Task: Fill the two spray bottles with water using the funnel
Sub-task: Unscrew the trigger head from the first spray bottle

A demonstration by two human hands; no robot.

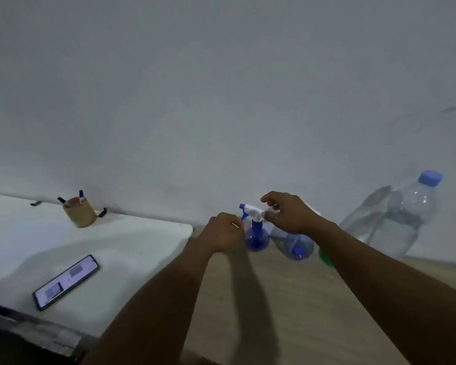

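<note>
Two bare hands reach toward the wall over a wooden worktop (261,299). The right hand (284,214) hovers with a half-open grip, fingertips at the white and blue trigger head of one spray bottle (256,237); whether they hold it is unclear. The left hand (221,231), loosely curled, rests beside that bottle. A second spray bottle (295,246) stands just right, its top hidden by the right hand. A green funnel (325,256) peeks from behind the right forearm. One large water bottle (390,219), blue-capped and partly full, stands farther right. Left: one phone (65,281) and one pen cup (79,212).
</note>
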